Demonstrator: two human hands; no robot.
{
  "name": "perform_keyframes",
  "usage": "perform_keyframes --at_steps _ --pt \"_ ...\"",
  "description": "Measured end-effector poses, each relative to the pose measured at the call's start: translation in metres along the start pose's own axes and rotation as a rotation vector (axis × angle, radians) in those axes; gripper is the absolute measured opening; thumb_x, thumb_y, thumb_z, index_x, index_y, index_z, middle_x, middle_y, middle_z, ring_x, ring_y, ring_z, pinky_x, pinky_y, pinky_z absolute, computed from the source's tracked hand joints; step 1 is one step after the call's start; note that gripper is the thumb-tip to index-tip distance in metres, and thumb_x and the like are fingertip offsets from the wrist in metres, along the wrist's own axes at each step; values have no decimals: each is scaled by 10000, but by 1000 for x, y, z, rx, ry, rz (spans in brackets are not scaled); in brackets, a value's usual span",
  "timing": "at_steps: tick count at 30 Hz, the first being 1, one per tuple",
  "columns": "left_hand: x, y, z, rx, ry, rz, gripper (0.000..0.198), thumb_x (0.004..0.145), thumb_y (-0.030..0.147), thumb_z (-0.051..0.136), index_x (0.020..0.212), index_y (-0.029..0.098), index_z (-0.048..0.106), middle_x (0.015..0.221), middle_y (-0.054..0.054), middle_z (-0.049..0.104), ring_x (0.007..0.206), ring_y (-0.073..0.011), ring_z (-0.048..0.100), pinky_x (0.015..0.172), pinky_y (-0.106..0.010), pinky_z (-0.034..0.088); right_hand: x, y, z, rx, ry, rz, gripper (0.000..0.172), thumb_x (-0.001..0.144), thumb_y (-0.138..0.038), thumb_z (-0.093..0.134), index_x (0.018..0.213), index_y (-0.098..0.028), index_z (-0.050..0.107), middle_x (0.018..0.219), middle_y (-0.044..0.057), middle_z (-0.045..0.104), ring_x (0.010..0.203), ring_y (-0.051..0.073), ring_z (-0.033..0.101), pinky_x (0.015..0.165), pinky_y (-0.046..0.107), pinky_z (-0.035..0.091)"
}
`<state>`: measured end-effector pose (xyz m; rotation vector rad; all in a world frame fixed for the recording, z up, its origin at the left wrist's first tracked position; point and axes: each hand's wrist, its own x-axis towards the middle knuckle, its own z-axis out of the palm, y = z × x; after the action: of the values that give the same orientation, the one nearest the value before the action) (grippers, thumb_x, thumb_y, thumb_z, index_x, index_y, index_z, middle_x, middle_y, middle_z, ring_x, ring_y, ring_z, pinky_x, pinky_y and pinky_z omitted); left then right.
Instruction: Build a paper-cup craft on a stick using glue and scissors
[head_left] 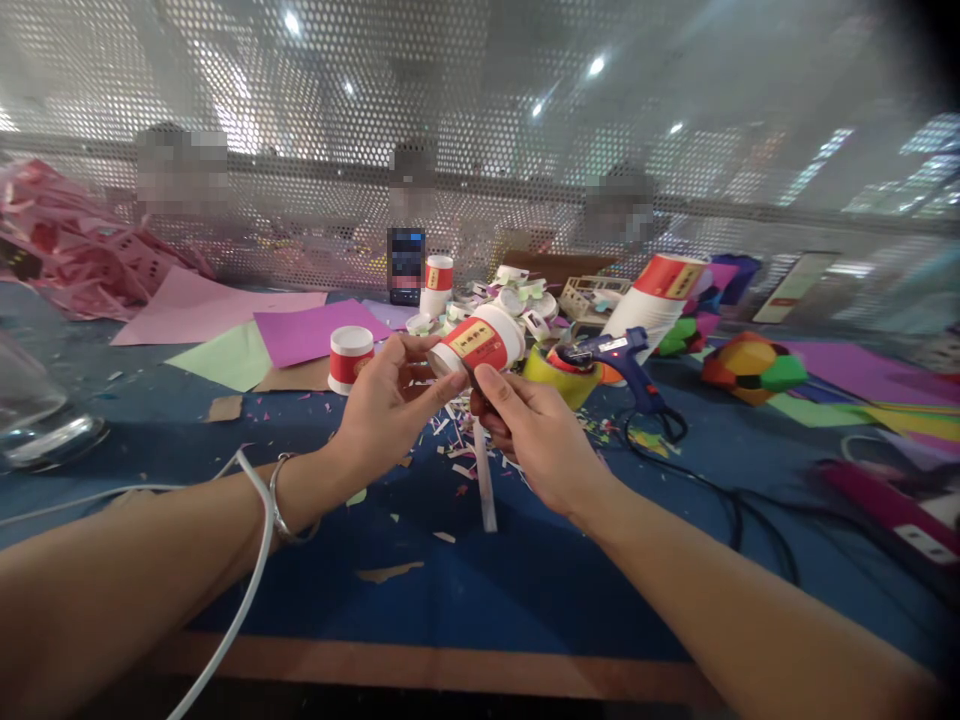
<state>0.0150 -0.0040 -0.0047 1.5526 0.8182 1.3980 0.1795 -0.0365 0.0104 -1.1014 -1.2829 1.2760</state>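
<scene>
Perforated silver metal screening [480, 90] rises behind the far edge of a blue-covered worktop [555, 600], with blurred lights overhead. Near the middle of the worktop, above the scraps, I hold a tilted red-and-white paper cup [484, 342]. My left hand [382, 395] is partly curled, its thumb and fingers around the cup's left end. My right hand [536, 435] is closed in a pinch around a small dark object [480, 390] against the cup's underside; I cannot tell what it is.

Work looks partway along: white curved paper pieces [514, 298] are heaped towards the far edge, and tiny coloured paper scraps [461, 465] lie scattered below my hands. My cup looks whole on the side I can see, so I judge most of its handling is left.

Other cups wait too: a leaning stack of red-and-white paper cups [649, 300] right of the heap, and a short red-and-white cup [351, 360], apparently upside down, left of my left hand. A round yellow container [562, 388] right of centre has the nose of a blue glue gun [611, 350] over its rim; I cannot make out its contents. By the left edge, a clear glass vessel [41, 410] shows nothing distinct inside.
</scene>
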Motion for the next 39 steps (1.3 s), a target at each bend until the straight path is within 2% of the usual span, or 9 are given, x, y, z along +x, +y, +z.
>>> perform_keyframes --at_steps 3,10,15,20,25,29,32,37,39 --pt "-4 1 0 110 0 65 357 862 307 769 1122 182 559 1076 -80 719 897 -172 713 758 -312 614 -1 2 0 -16 7 -10 542 841 -707 676 711 -192 567 548 -70 342 463 62 229 443 275 113" --pt "-8 -3 -1 191 -75 173 377 879 306 755 1186 196 567 1188 -95 696 1068 -215 703 978 -390 593 -2 1 3 -24 31 -19 544 818 -714 690 688 -197 582 541 -70 330 472 75 226 432 280 123" --pt "-4 -2 1 34 12 58 499 845 351 788 1229 192 512 1251 -115 654 1064 -214 701 882 -342 614 -1 -1 3 -21 21 -44 534 841 -699 679 695 -199 563 562 -61 354 480 73 246 434 275 130" --pt "-2 -3 1 -31 22 -48 340 866 402 757 1014 194 532 1004 -64 695 894 -175 708 774 -305 593 0 2 2 -56 6 -44 536 876 -698 635 692 -200 558 570 -52 366 482 78 248 428 278 141" --pt "-6 -3 1 82 2 37 284 883 337 738 977 212 500 929 -35 680 817 -159 697 737 -305 587 0 7 1 -84 13 -57 533 889 -684 632 695 -194 558 569 -52 372 483 76 261 435 275 150" --pt "-12 -7 1 194 -22 178 300 880 280 741 1086 219 531 1034 -58 680 950 -191 697 886 -366 600 -1 9 1 -79 21 -81 519 874 -676 658 728 -183 590 625 -30 453 505 76 307 451 273 175" --pt "-13 -8 2 232 -10 241 350 869 275 752 1143 217 542 1100 -78 666 1038 -215 684 945 -391 592 -2 8 2 -96 21 -89 522 878 -688 644 739 -186 607 592 -40 423 504 83 294 454 276 171" --pt "-8 -1 4 45 68 75 453 849 367 778 1178 199 516 1249 -108 620 1021 -192 693 855 -310 610 -1 3 4 -40 37 -78 521 846 -695 674 717 -201 568 578 -52 388 495 85 282 447 276 162" --pt "-5 -1 4 -42 98 -32 445 849 410 774 1146 183 533 1219 -109 630 984 -185 703 842 -309 611 0 2 4 -41 29 -69 526 847 -699 671 714 -201 566 570 -54 379 488 82 272 446 277 159"
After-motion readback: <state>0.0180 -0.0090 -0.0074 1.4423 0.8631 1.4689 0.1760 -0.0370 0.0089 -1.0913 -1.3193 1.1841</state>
